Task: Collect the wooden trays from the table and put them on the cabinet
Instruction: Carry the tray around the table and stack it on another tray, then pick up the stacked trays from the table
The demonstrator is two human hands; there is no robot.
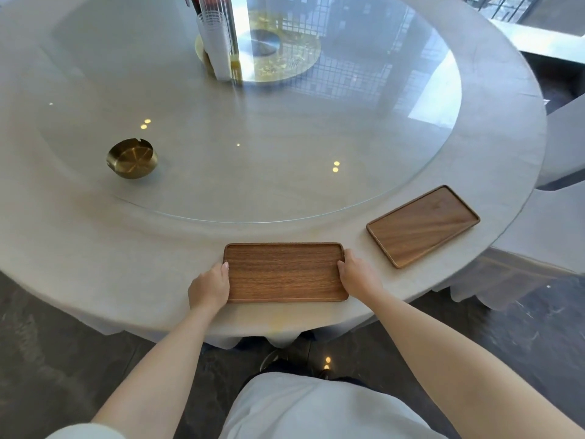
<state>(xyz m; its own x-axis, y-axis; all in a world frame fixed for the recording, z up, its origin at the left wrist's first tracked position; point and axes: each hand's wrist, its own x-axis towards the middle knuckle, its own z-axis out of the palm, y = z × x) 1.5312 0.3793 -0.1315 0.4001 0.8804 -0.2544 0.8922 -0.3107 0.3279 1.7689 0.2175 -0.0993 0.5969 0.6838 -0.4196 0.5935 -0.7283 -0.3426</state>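
Bright, soft daylight comes from the far right — the glass turntable (253,122) mirrors window grids and small ceiling lamps as glare spots. Shadows on the tabletop (79,264) are faint. Wide-angle distortion bends the edges; the corners blur slightly, while the centre stays sharp.

2 trays, near tray (285,272) and far tray (422,226): both were mid-brown wood with darker streaked grain. Worktop (95,248) cloth was pale grey-beige, plain. Ashtray (132,158) was brushed gold. Centre disc (285,63) was gold, speckled. Floor (47,343) was dark grey, marbled.
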